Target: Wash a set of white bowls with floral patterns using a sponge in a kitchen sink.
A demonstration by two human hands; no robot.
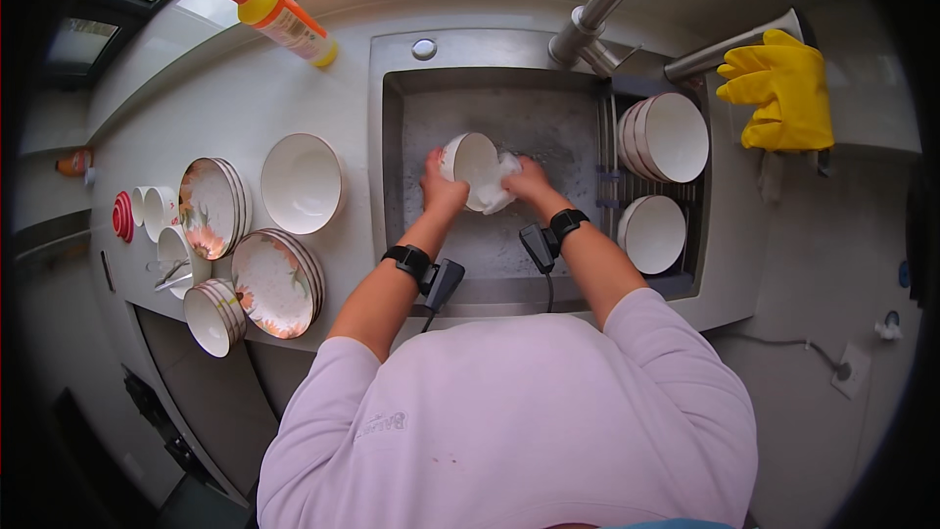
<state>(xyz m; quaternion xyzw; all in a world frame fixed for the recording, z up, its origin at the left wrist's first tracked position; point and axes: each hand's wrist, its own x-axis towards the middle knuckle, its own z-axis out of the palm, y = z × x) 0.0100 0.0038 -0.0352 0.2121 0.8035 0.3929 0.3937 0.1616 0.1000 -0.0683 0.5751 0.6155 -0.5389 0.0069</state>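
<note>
My left hand (443,187) grips the left side of a white bowl (474,154), its thumb over the rim. The bowl is tilted and held inside a stainless steel sink (499,286). In my right hand (527,181) is a white cloth (498,191), pressed against the bowl's right side. The cloth covers part of the bowl's rim, and some of my fingers are hidden behind it. Water ripples on the sink floor around the bowl.
A rack (608,132) at the sink's right holds stacked bowls (672,136) and a lower bowl (653,235). Left, the counter (345,125) carries a large bowl (302,182), floral plates (275,283), small bowls (209,319) and a detergent bottle (286,22). Yellow gloves (786,95) hang right of the faucet (576,40).
</note>
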